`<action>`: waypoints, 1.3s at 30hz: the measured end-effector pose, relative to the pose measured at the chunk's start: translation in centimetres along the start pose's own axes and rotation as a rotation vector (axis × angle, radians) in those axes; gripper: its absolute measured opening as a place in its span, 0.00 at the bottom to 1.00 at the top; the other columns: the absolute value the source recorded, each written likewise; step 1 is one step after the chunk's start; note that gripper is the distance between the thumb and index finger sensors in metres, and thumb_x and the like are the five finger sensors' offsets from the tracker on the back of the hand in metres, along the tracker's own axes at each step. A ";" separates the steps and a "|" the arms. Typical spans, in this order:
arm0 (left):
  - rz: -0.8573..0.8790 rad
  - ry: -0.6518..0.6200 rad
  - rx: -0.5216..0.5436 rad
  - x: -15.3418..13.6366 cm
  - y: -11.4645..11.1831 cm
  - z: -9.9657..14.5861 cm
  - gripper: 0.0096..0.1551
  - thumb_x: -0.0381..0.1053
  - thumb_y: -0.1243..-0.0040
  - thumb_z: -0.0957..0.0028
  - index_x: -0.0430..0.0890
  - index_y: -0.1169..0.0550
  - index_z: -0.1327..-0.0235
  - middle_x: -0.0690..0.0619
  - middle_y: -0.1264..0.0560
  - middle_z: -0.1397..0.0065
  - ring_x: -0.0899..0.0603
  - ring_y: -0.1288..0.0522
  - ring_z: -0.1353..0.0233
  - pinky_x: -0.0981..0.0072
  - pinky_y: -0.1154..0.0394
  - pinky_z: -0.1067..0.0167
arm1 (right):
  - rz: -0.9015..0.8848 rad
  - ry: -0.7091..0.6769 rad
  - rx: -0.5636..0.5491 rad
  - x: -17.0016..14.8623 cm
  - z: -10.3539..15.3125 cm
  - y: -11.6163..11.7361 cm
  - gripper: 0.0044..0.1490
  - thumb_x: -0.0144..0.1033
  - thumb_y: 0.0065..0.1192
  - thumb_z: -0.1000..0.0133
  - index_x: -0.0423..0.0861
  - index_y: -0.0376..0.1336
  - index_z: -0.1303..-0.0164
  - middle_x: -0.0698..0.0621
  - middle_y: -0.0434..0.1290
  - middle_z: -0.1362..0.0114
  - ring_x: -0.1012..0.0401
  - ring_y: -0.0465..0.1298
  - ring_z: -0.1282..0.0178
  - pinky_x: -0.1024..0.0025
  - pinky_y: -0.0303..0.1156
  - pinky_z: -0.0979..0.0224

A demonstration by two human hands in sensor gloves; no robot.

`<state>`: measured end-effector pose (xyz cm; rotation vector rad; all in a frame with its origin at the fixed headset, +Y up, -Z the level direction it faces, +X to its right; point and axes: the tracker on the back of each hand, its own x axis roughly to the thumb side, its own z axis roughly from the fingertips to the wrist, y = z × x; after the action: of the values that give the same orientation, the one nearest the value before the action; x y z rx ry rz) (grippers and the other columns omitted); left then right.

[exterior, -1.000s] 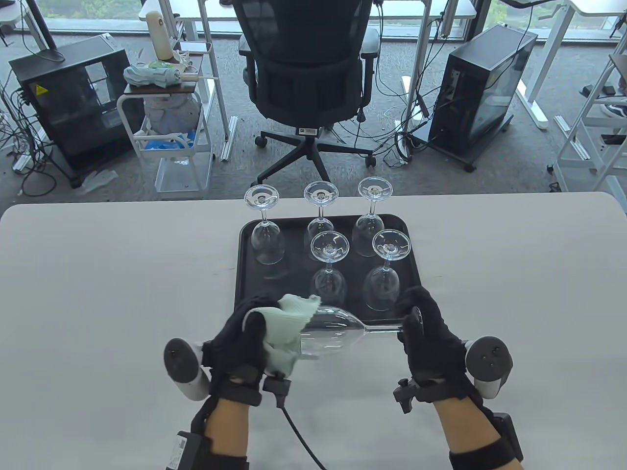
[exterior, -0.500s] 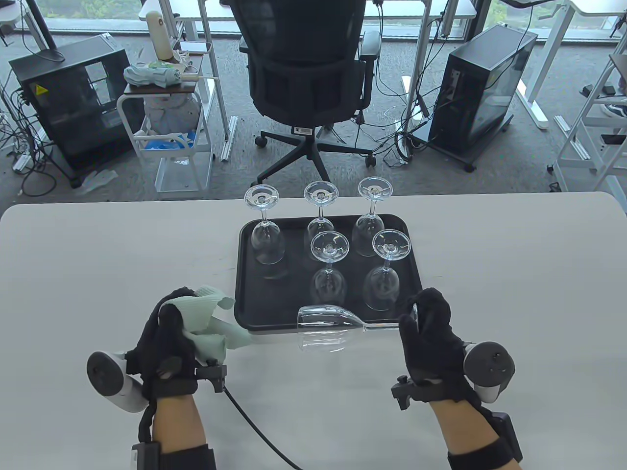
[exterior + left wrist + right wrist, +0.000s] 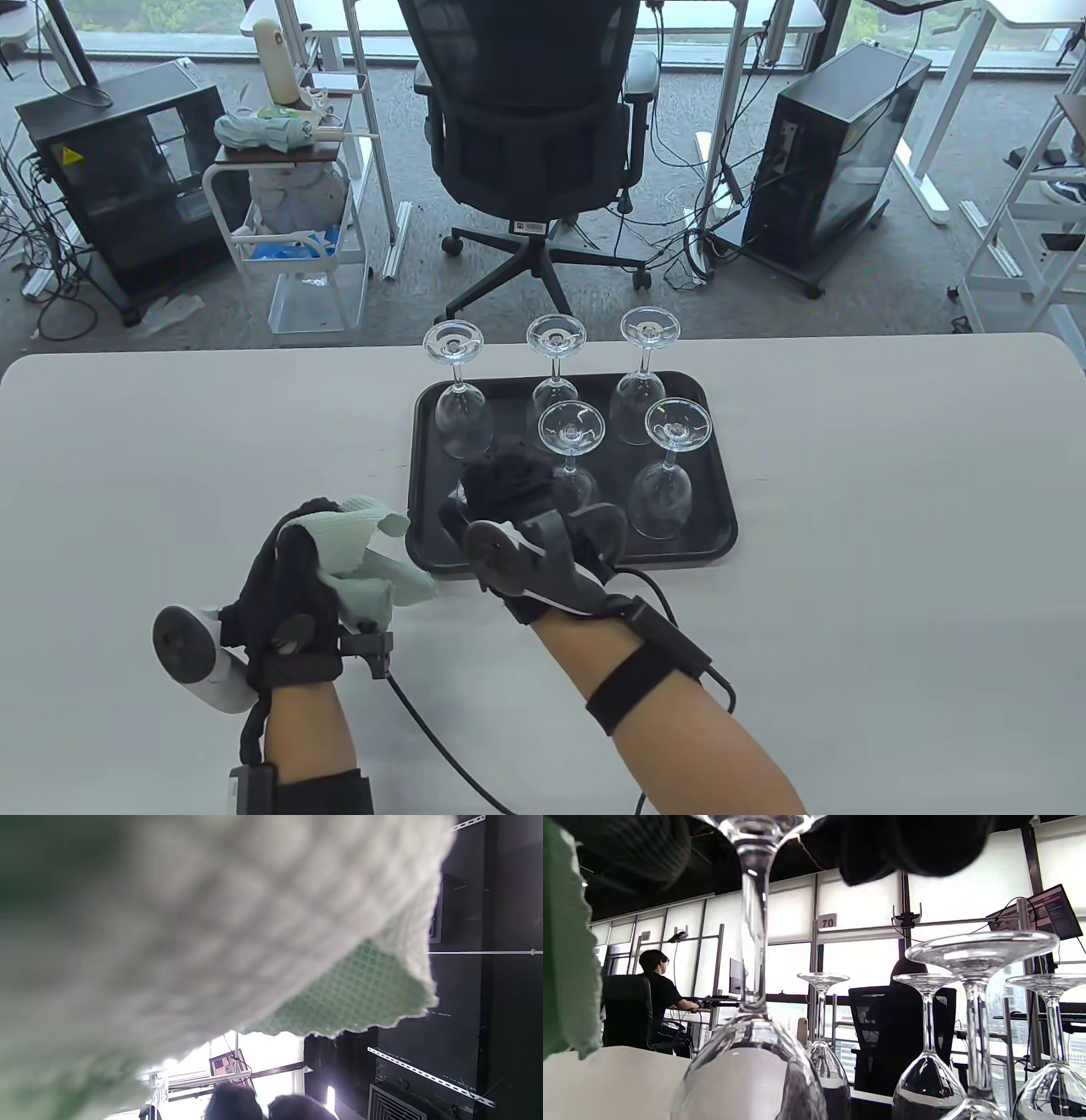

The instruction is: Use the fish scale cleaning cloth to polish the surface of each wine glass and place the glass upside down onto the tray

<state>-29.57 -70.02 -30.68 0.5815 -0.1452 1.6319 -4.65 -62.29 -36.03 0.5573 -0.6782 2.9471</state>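
Note:
My left hand [image 3: 293, 552] grips the bunched pale green cloth [image 3: 361, 556] over the table, left of the black tray [image 3: 717, 543]. The cloth fills the left wrist view [image 3: 212, 921]. My right hand [image 3: 502, 474] is above the tray's front left part and holds a wine glass upside down by its foot. The right wrist view shows that glass [image 3: 754, 942] with stem upright, bowl below, and my fingers [image 3: 903, 844] curled on the foot. Whether its rim touches the tray I cannot tell. Several other glasses [image 3: 570, 429] stand upside down on the tray.
The tray sits at the middle of the white table [image 3: 891, 509], near its far edge. An office chair [image 3: 530, 127] stands behind the table. A person sits at a desk far off in the right wrist view [image 3: 655, 984].
My right hand has turned the glass from lying sideways to upside down and carried it left over the tray's front left part. My left hand with the cloth moved left earlier, then stayed.

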 end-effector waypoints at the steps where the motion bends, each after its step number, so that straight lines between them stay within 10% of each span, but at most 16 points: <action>1: -0.001 -0.001 -0.002 0.0 -0.1 0.0 0.27 0.61 0.47 0.38 0.44 0.19 0.42 0.44 0.24 0.31 0.36 0.23 0.33 0.39 0.22 0.39 | 0.027 0.009 0.016 0.4 -0.6 0.6 0.46 0.70 0.61 0.42 0.52 0.47 0.29 0.38 0.58 0.24 0.48 0.72 0.43 0.60 0.77 0.49; 16: 0.055 -0.004 -0.005 0.2 -0.2 0.1 0.27 0.62 0.48 0.37 0.44 0.19 0.41 0.45 0.24 0.30 0.36 0.24 0.33 0.39 0.22 0.39 | 0.055 0.122 0.187 1.7 -3.6 3.8 0.50 0.75 0.57 0.43 0.54 0.49 0.19 0.40 0.46 0.14 0.37 0.57 0.21 0.45 0.70 0.31; 22: 0.053 0.007 -0.001 0.1 0.0 0.2 0.27 0.62 0.48 0.37 0.45 0.20 0.40 0.45 0.25 0.29 0.36 0.24 0.32 0.39 0.23 0.38 | -0.064 0.036 0.108 1.2 -1.4 -1.0 0.52 0.73 0.55 0.43 0.56 0.44 0.17 0.42 0.43 0.13 0.38 0.54 0.19 0.43 0.68 0.29; 28: 0.015 0.030 0.004 -0.2 0.1 0.1 0.27 0.62 0.49 0.37 0.45 0.21 0.37 0.46 0.26 0.27 0.35 0.26 0.29 0.38 0.25 0.36 | -0.304 -0.112 -0.119 -9.8 7.3 -8.3 0.42 0.67 0.53 0.41 0.59 0.53 0.19 0.47 0.53 0.12 0.43 0.57 0.16 0.40 0.67 0.27; 33: -0.146 0.073 0.020 -1.2 -0.5 -0.1 0.28 0.62 0.49 0.37 0.47 0.23 0.34 0.47 0.29 0.23 0.35 0.30 0.26 0.36 0.29 0.31 | -0.464 0.233 0.037 -24.1 13.6 -1.7 0.42 0.65 0.54 0.39 0.55 0.54 0.17 0.44 0.47 0.11 0.39 0.42 0.14 0.30 0.48 0.23; 39: -0.420 0.119 0.021 -0.4 -1.2 -4.1 0.29 0.62 0.49 0.38 0.48 0.27 0.29 0.49 0.34 0.19 0.34 0.38 0.20 0.32 0.37 0.26 | -0.484 0.277 0.042 -26.5 15.3 1.7 0.43 0.65 0.56 0.41 0.55 0.56 0.19 0.43 0.50 0.12 0.40 0.43 0.15 0.30 0.48 0.24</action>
<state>-29.56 -68.44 -34.69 0.4906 0.0785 1.2553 24.89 -70.02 -33.47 0.2582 -0.3848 2.5172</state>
